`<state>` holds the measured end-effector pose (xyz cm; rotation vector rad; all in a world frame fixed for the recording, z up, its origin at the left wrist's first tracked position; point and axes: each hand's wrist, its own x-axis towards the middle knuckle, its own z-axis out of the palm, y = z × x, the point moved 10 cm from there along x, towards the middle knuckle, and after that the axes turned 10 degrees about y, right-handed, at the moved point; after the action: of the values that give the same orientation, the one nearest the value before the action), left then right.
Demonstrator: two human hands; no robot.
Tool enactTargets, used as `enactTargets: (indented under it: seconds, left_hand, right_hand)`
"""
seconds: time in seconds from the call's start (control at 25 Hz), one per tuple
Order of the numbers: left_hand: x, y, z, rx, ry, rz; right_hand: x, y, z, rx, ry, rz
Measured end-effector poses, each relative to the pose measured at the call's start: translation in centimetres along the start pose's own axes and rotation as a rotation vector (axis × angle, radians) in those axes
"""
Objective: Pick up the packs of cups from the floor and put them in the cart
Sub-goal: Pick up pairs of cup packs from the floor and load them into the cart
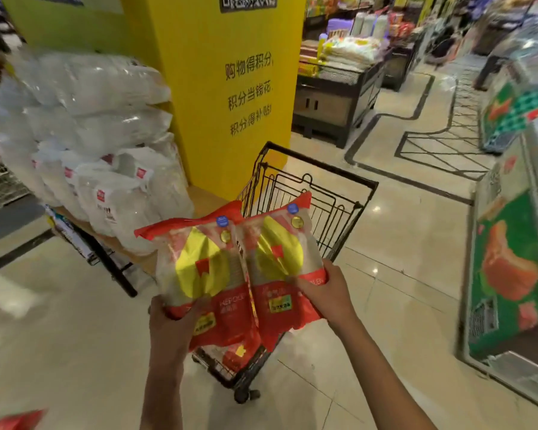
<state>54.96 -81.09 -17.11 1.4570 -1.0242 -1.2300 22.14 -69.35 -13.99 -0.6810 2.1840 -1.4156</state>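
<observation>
Item: 2 packs of cups, red/yellow print, held side by side over cart (311, 193). Left pack (199, 268) and right pack (280, 259): long axes run away from the person, top seals pointing twd yellow pillar (230, 88), faces up, edges touching.
Cart: black wire, on beige tiled floor (385, 274), shop aisle; a third red pack visible inside, lower down.
Left hand (171, 318): fingers curled round near end of left pack.
Right hand (326, 293): grips near right corner of right pack.
Adj.: clear bagged goods (90, 135) stacked left; freezer (510, 274) right.

Tiled floor (385, 305); black wire cart (339, 193) stands on it.
</observation>
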Motion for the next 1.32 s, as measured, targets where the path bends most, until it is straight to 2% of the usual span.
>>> enactTargets:
  seconds: [0.16, 0.32, 0.44, 0.68, 0.8, 0.96, 1.04, 1.16, 1.32]
  left_hand:
    - [-1.2, -0.8, 4.0, 0.032, 0.081, -0.05]
    - [1.2, -2.7, 5.9, 0.092, 0.139, -0.071]
    - [3.3, -6.7, 7.4, 0.081, 0.195, -0.175]
    - [6.7, -16.1, 9.8, 0.079, 0.319, -0.423]
    - [8.0, -22.1, 8.9, 0.16, 0.412, -0.534]
    - [7.3, -30.1, 7.8, 0.131, 0.516, -0.684]
    - [6.8, -33.7, 7.9, 0.103, 0.548, -0.77]
    - [6.3, -37.8, 8.9, 0.082, 0.538, -0.872]
    - [6.5, -39.6, 9.6, 0.145, 0.522, -0.89]
  right_hand:
    - [6.1, 0.6, -0.4, -0.052, -0.132, 0.003]
    - [10.0, 3.0, 1.9, -0.006, -0.215, 0.06]
    - [13.4, 5.5, 5.2, -0.025, -0.273, 0.128]
    - [20.8, 12.5, 13.8, -0.287, -0.454, 0.204]
    - [23.4, 16.9, 19.0, -0.443, -0.574, 0.182]
    - [24.0, 21.8, 25.0, -0.578, -0.713, 0.122]
    - [24.0, 24.7, 27.1, -0.634, -0.763, 0.077]
    - [24.1, 29.8, 28.3, -0.763, -0.813, 0.116]
    - [24.0, 33.0, 28.9, -0.87, -0.904, 0.105]
